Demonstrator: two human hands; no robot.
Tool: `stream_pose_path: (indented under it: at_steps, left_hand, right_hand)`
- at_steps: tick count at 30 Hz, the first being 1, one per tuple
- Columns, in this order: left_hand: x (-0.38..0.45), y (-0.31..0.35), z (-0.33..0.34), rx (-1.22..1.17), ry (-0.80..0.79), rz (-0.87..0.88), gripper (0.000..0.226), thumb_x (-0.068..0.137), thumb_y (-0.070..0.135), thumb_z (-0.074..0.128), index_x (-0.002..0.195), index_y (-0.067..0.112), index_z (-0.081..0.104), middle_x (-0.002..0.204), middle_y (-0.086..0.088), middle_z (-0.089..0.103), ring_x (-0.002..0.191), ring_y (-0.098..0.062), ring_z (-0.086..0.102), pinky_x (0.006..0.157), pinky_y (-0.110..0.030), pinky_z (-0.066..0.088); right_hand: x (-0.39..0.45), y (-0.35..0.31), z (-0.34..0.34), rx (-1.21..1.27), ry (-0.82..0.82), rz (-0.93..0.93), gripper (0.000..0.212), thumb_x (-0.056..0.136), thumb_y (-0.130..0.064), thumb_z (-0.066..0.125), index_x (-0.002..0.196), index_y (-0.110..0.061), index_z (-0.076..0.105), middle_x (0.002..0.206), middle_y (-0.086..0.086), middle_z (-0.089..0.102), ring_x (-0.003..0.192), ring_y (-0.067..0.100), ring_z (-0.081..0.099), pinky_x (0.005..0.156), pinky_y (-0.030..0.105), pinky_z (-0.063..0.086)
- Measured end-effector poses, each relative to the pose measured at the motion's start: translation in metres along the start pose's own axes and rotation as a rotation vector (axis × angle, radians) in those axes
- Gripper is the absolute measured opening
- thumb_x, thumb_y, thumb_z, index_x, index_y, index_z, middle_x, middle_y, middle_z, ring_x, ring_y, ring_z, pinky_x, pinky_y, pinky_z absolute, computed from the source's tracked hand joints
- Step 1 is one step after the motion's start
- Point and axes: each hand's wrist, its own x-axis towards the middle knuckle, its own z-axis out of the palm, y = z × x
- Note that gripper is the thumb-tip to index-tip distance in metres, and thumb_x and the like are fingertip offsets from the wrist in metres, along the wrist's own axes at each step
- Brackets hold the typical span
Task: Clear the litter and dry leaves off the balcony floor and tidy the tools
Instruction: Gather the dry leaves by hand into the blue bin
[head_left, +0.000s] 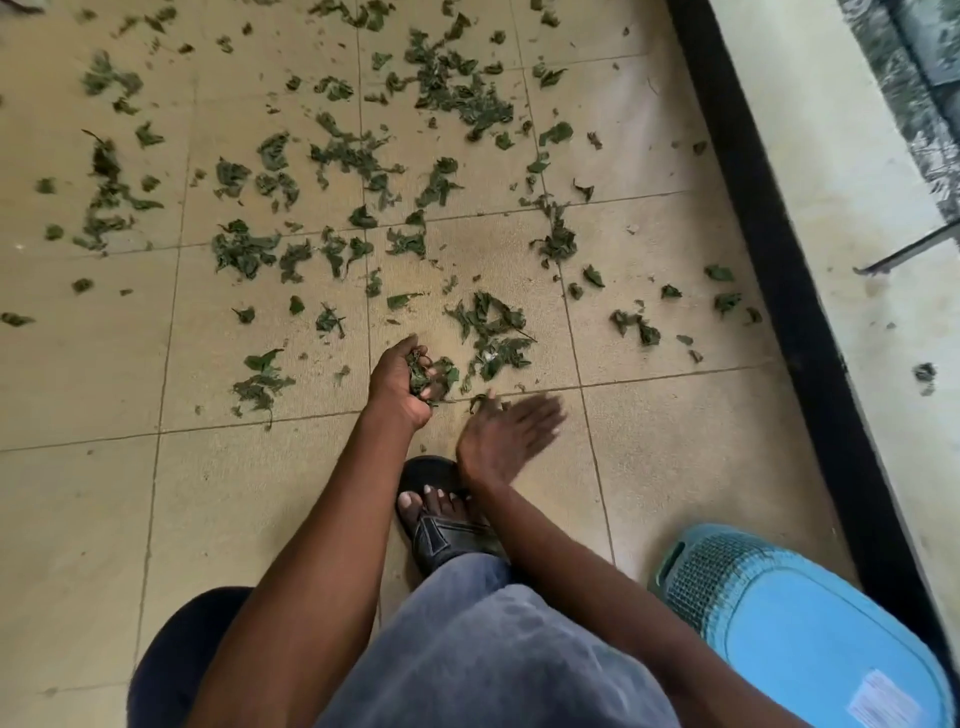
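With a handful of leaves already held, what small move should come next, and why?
Probably sweep the right hand into the nearest cluster of green leaf scraps, pushing them toward the left hand, which already grips a bunch. The right hand is open and blurred, and many scraps lie on the beige tiled floor.

Person observed with bare forearms (322, 545), no sleeves in view, grey-blue faded trousers (493, 654), and a black open-toed sandal (441, 535) with a stitched strap.
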Motion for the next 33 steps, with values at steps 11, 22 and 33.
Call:
stream_pose_path:
  at_steps: [11, 22, 33]
  left_hand:
    - [0.003, 0.015, -0.041, -0.09, 0.075, 0.065, 0.028, 0.095, 0.025, 0.056, 0.069, 0.018, 0.05, 0.048, 0.006, 0.044, 0.037, -0.009, 0.037, 0.032, -0.014, 0.016]
    - [0.003, 0.012, -0.033, -0.171, 0.032, 0.037, 0.027, 0.093, 0.024, 0.059, 0.068, 0.018, 0.05, 0.048, 0.005, 0.046, 0.036, -0.009, 0.04, 0.032, -0.015, 0.017]
    - [0.009, 0.0, -0.034, -0.21, -0.014, 0.021, 0.026, 0.094, 0.025, 0.058, 0.07, 0.018, 0.05, 0.055, 0.005, 0.043, 0.04, -0.009, 0.038, 0.034, -0.016, 0.015]
  right_hand:
    - [0.072, -0.073, -0.024, 0.329, -0.006, -0.371, 0.071, 0.101, -0.053, 0.03, 0.156, -0.014, 0.005, 0.164, 0.005, 0.0, 0.15, 0.021, -0.002, 0.121, 0.036, -0.001]
    - [0.128, -0.13, -0.013, -0.35, -0.367, -0.784, 0.084, 0.085, -0.064, 0.057, 0.154, -0.036, 0.018, 0.163, 0.01, -0.004, 0.149, 0.031, -0.005, 0.115, 0.058, -0.008]
    - [0.143, -0.106, -0.013, -0.444, -0.263, -1.36, 0.023, 0.096, -0.027, 0.05, 0.106, -0.014, 0.066, 0.112, 0.007, 0.059, 0.106, 0.032, 0.056, 0.085, 0.045, 0.053]
